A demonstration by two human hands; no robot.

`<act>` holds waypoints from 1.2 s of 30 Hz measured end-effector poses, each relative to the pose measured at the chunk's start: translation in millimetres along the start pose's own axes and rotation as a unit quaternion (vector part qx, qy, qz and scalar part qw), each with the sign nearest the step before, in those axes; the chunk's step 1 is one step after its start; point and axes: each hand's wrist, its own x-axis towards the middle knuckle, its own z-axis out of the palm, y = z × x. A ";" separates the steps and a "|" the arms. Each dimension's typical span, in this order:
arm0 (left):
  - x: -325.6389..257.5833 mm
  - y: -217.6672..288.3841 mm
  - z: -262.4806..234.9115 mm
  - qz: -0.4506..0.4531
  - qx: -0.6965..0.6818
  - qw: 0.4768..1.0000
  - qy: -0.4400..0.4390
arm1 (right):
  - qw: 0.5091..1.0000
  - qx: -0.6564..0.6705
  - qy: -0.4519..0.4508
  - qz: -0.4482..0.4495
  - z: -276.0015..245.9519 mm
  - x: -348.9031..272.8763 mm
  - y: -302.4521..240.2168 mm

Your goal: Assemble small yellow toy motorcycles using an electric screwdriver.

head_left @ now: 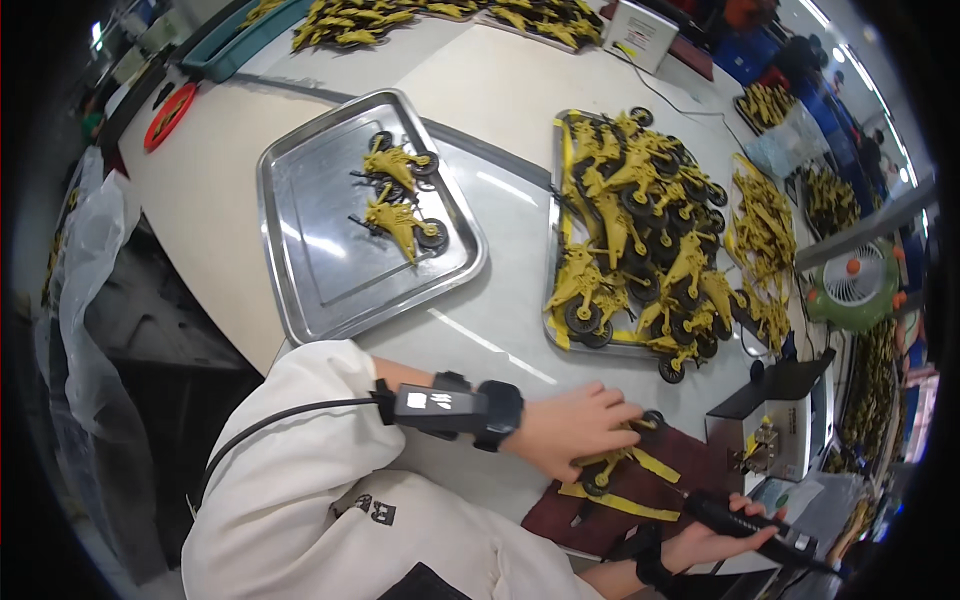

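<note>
My left hand (pixel 578 428) reaches across from the left with its fingers curled over a yellow toy motorcycle (pixel 603 470) with black wheels. The toy lies on a dark red cloth (pixel 545 518) marked with strips of yellow tape (pixel 630 505), and my hand hides part of it. At the lower right, my right hand (pixel 705 542) is wrapped round a black electric screwdriver (pixel 735 516). Its thin bit points left, toward the toy. Just beyond my right hand stands a small box-shaped machine with a black cover (pixel 790 425), perhaps a screw feeder.
A metal tray (pixel 330 240) at the left carries a few yellow motorcycles. Another tray (pixel 552 325), edged with yellow tape, is heaped with more. A green fan (pixel 855 285), loose yellow parts (pixel 762 250) and a cable lie to the right. A red dish (pixel 170 117) sits far left.
</note>
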 end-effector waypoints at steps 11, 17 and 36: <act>-90.5 5.1 -87.4 -0.250 0.176 0.947 0.104 | 0.997 -0.066 0.003 0.041 -11.7 12.1 19.4; -21.2 12.5 -43.8 -0.184 0.174 0.967 0.017 | 0.994 -0.098 0.004 0.045 -13.0 8.9 26.2; -132.3 1.8 -84.4 -0.299 0.258 0.912 0.112 | 0.995 -0.089 -0.005 0.047 -20.4 7.0 20.7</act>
